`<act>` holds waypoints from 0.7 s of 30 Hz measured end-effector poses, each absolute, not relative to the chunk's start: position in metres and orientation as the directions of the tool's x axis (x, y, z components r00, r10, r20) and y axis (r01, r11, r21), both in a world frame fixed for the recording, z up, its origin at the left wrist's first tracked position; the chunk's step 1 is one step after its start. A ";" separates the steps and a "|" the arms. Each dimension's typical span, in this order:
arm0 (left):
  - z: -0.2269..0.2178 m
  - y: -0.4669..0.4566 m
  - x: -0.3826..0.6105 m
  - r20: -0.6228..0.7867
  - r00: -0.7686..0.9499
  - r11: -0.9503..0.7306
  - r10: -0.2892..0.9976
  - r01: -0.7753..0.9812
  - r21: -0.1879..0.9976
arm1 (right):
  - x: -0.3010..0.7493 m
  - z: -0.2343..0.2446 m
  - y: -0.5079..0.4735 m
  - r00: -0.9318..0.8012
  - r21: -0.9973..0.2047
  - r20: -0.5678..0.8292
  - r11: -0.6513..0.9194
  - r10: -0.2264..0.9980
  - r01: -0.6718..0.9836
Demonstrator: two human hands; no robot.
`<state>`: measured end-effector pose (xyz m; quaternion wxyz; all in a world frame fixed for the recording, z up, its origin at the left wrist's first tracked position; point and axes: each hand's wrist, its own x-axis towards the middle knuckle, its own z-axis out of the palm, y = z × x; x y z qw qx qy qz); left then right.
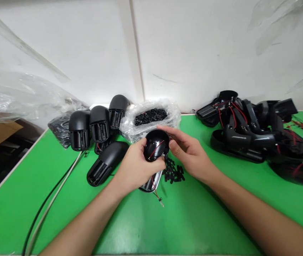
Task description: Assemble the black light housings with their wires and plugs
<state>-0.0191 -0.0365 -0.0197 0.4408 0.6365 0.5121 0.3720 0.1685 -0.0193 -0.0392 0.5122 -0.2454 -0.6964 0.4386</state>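
My left hand [138, 167] is closed around a black plastic housing [156, 142], thumb across its near side. The hollow inside of the housing faces me, and a red wire lies in it. At the housing's right edge, my right hand [191, 153] steadies it with thumb and fingers, which are partly hidden behind it. Below the left hand, the housing's lower part [149, 185] shows a silvery edge, and a red wire with a small tip [160, 202] hangs from it. Small black plastic pieces [174, 170] lie in a loose pile under my right hand.
A plastic-lined container [130, 129] full of small black parts stands at the back. Several black housings with battery compartments [79, 131] are at left, near two cables [52, 199]. More black housings with red wires [236, 137] are heaped at right on the green table [140, 227].
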 end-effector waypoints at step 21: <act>0.017 -0.042 -0.016 -0.459 0.312 0.554 0.832 -0.434 0.710 | 0.167 -0.048 -0.013 -0.086 -0.888 0.453 0.440 0.887 -0.137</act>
